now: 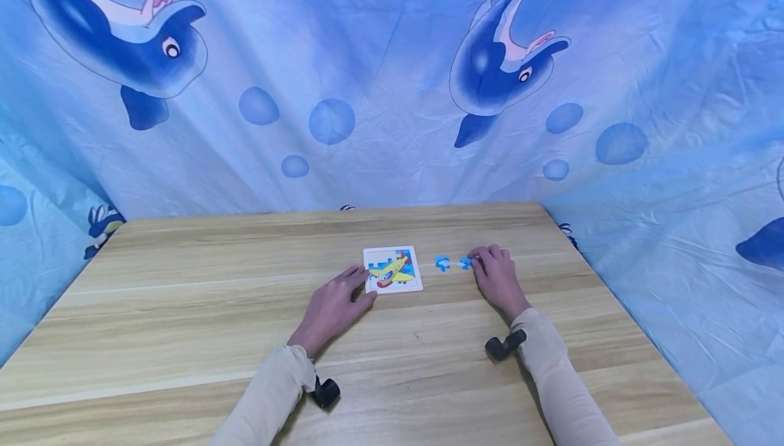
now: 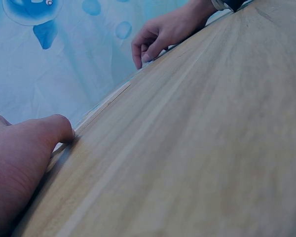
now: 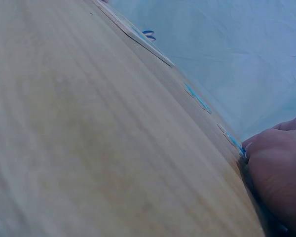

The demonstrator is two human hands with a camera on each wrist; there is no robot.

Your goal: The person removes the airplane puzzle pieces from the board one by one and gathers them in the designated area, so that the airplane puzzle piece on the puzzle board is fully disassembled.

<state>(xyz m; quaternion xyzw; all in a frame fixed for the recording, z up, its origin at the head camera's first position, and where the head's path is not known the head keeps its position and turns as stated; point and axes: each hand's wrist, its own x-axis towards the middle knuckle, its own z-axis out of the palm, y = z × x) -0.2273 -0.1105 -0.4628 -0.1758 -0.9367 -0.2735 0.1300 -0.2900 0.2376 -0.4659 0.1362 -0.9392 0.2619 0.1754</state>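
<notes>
A small white-framed jigsaw puzzle (image 1: 419,287) lies flat on the table, showing a yellow airplane on blue, with a bare patch at its upper left. My left hand (image 1: 335,306) holds its lower left corner, fingers at the left side and thumb at the bottom edge. To the right of the frame lies a loose blue-and-white puzzle piece (image 1: 442,263). Beyond it, my right hand (image 1: 497,277) has its fingertips on the right end of a second puzzle piece (image 1: 465,263), which lies on the table. In the right wrist view the fingers partly cover that second piece (image 3: 231,138).
The wooden table (image 1: 184,337) ends at a back edge against a blue curtain (image 1: 392,58) printed with dolphins and bubbles. Each wrist carries a small black camera, one on the left (image 1: 326,393) and one on the right (image 1: 505,344).
</notes>
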